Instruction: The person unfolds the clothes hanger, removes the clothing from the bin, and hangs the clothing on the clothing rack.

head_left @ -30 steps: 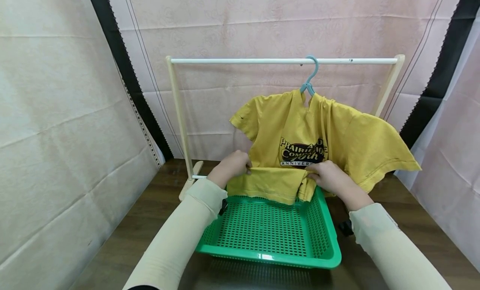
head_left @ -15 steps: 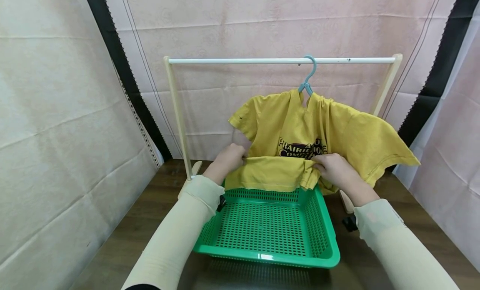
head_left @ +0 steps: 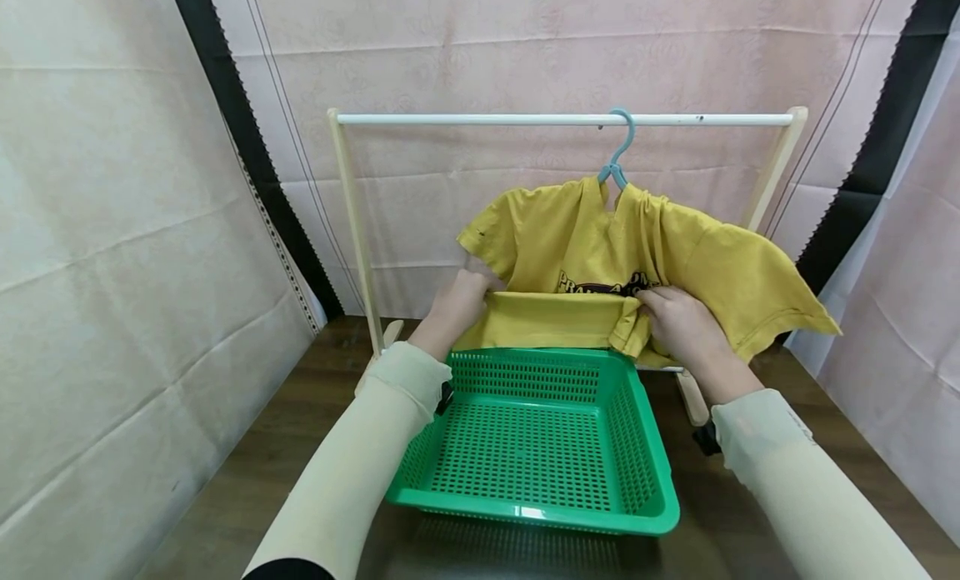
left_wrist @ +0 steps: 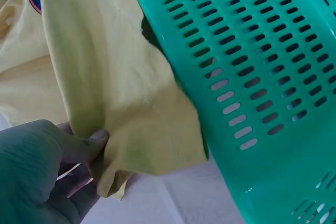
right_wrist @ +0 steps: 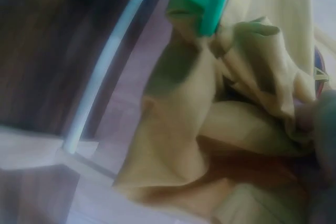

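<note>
A yellow T-shirt point(head_left: 555, 230) with dark printed lettering hangs on a light blue hanger point(head_left: 620, 151), hooked over the rack's white bar. Its lower part is folded up across the front, covering much of the print. My left hand point(head_left: 459, 307) pinches the fold's left end; in the left wrist view the thumb point(left_wrist: 97, 139) presses on the cloth. At the fold's right end, my right hand point(head_left: 686, 326) grips the bunched fabric. The right wrist view is blurred and shows only a sliver of that hand beside the crumpled shirt point(right_wrist: 173, 124). The right sleeve droops wide over the right hand.
A green perforated basket point(head_left: 660, 480) sits on the dark wooden table point(head_left: 247, 497) below the shirt, its back rim close to the folded cloth. The clothes rack point(head_left: 352, 222) stands behind, its feet on the table. Pale fabric walls point(head_left: 120, 230) enclose the back and sides.
Both hands have risen, lifting the folded lower part of the shirt. It now covers more of the print, and more of the basket's back wall shows. The basket stays in place.
</note>
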`<move>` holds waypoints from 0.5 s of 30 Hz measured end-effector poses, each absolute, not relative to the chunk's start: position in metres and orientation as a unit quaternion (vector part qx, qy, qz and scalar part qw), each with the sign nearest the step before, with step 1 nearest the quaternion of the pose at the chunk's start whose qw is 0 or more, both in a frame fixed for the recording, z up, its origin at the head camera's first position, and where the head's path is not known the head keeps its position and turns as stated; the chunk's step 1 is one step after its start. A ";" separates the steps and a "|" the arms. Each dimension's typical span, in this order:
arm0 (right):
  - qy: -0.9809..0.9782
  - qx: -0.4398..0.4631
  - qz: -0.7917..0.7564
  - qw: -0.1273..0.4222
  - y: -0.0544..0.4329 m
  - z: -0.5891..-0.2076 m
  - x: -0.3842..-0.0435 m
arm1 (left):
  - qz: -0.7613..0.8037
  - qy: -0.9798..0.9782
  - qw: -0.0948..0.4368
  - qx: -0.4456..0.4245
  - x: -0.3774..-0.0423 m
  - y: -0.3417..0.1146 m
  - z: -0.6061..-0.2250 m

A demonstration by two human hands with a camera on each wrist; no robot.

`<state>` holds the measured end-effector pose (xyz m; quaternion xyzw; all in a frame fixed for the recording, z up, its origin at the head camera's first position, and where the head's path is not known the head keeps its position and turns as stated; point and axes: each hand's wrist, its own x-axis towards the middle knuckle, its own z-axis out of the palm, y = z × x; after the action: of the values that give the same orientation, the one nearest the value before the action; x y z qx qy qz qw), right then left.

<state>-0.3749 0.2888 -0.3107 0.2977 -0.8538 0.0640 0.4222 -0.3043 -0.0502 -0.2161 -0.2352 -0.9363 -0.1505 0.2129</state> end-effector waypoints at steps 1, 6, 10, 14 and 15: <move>-0.850 0.299 0.057 0.430 0.290 -0.311 -0.377 | -0.148 -0.943 0.195 -0.224 -0.302 -0.049 -0.211; -0.848 0.293 0.030 0.441 0.294 -0.315 -0.383 | -0.102 -0.951 0.204 -0.206 -0.394 -0.051 -0.260; -0.877 0.289 0.007 0.383 0.295 -0.322 -0.385 | -0.045 -0.948 0.234 -0.209 -0.432 -0.056 -0.289; -0.910 0.284 0.000 0.303 0.294 -0.328 -0.384 | 0.003 -0.961 0.208 -0.181 -0.433 -0.061 -0.297; -0.915 0.282 0.003 0.288 0.294 -0.329 -0.383 | 0.003 -0.963 0.201 -0.179 -0.432 -0.062 -0.298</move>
<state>-0.3833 0.2942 -0.3289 0.2819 -0.9152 0.0029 0.2879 -0.4324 -0.0617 -0.2977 -0.1785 -0.9631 0.0035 0.2012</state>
